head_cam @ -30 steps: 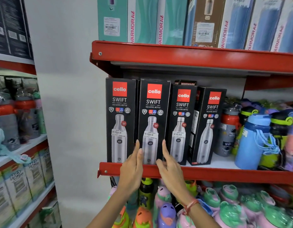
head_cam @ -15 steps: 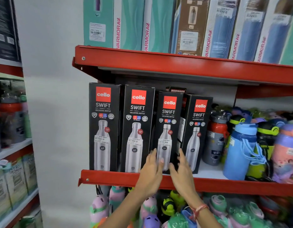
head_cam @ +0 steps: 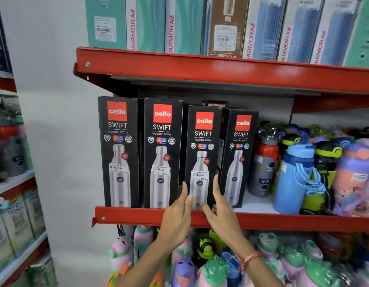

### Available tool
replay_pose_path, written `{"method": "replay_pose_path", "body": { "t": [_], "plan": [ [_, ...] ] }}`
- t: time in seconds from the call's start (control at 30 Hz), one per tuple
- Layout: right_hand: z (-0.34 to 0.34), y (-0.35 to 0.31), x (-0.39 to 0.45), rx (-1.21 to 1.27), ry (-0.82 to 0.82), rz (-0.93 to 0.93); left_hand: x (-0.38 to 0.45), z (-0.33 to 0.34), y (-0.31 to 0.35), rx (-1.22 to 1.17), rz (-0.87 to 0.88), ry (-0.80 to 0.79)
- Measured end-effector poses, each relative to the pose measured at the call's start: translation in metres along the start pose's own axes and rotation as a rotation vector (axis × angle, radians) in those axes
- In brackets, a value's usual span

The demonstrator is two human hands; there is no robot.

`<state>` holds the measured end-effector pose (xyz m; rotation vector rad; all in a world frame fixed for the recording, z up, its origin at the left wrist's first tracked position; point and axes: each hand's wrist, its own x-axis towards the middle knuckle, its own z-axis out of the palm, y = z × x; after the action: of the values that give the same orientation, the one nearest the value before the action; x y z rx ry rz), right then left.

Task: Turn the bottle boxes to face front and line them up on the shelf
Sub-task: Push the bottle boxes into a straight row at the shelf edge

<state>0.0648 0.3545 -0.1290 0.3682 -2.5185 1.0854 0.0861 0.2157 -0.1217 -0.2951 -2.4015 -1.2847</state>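
Note:
Several black Cello Swift bottle boxes stand in a row on the red shelf (head_cam: 138,216), fronts facing me. The leftmost box (head_cam: 119,152) and the second box (head_cam: 161,154) stand slightly forward. The third box (head_cam: 202,146) is clasped low down between my hands. My left hand (head_cam: 178,214) presses its left edge and my right hand (head_cam: 221,214) its right edge, fingers pointing up. The rightmost box (head_cam: 238,154) stands a little further back, turned slightly. A dark Modware box (head_cam: 216,104) peeks out behind.
Loose bottles crowd the shelf right of the boxes, nearest a red-and-grey one (head_cam: 264,162) and a blue one (head_cam: 293,179). Teal and blue boxes (head_cam: 179,23) fill the shelf above. Colourful kids' bottles (head_cam: 185,270) sit below. Another shelf unit (head_cam: 11,183) is at left.
Both hands have moved right from the second box to the third box and now flank it. The third box now faces more squarely forward.

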Motion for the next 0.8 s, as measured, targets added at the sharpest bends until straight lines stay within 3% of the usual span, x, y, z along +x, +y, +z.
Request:
{"method": "replay_pose_path", "body": {
  "t": [0.3,0.37,0.47,0.57,0.67,0.8],
  "plan": [
    [-0.012,0.008,-0.002,0.067,-0.039,-0.023,-0.004,-0.001,0.0,0.093,0.004,0.037],
    [-0.023,0.011,-0.002,0.111,-0.047,-0.027,-0.006,0.004,0.002,0.139,0.015,0.136],
    [-0.042,0.024,0.004,0.139,0.175,-0.017,-0.009,0.019,0.017,0.087,0.185,0.281],
    [-0.06,0.044,0.022,0.157,0.365,0.085,-0.001,0.045,0.038,-0.026,0.228,0.048],
    [-0.067,0.055,0.039,0.232,0.278,0.161,0.018,0.078,0.056,-0.051,0.06,-0.175],
    [-0.063,0.061,0.044,0.347,0.093,0.118,0.034,0.098,0.061,-0.061,-0.105,-0.228]
  ]
}}
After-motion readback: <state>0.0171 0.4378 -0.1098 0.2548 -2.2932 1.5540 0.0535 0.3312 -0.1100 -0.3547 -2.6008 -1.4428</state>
